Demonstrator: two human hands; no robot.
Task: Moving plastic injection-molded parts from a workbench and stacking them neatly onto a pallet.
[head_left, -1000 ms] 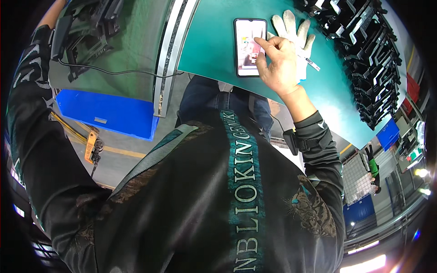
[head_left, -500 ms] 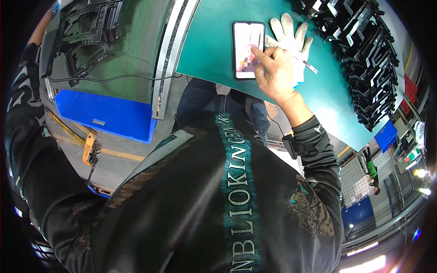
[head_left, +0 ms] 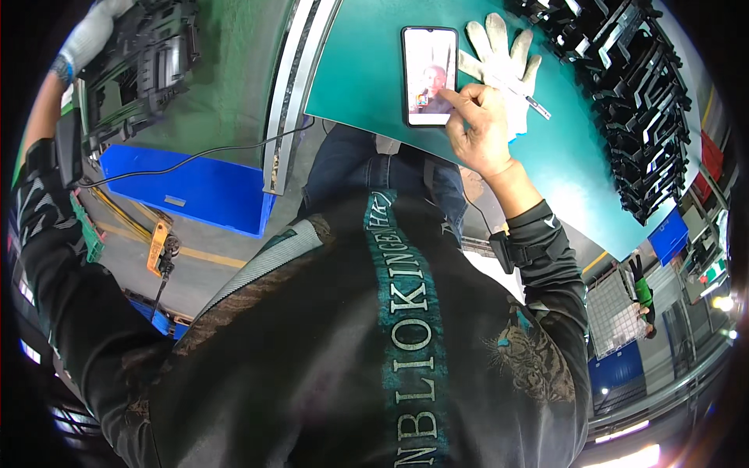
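Note:
A smartphone (head_left: 421,58) lies on the green tabletop, its screen lit with a picture of a person. My bare right hand (head_left: 482,129) hovers at its lower right edge. The bent index fingertip touches the screen while the other fingers curl in, holding nothing visible. Under and beyond that hand lies an empty off-white work glove (head_left: 503,58), with a slim white pen-like tool (head_left: 538,108) across it. At the far left, my left hand (head_left: 87,37) wears a pale glove with a blue cuff. It is beside a black plastic frame part (head_left: 148,70); its fingers are partly cut off by the picture's rim.
Rows of black plastic parts (head_left: 636,117) fill the table's right side. A metal rail (head_left: 290,93) separates the table from the green surface at left. A black cable (head_left: 203,150) runs from my left wrist past a blue panel (head_left: 187,191). Another person (head_left: 644,292) is at far right.
My left gloved hand has come further into view beside the black part. My right index finger has slid down and right on the phone screen and bent more. The screen picture has changed.

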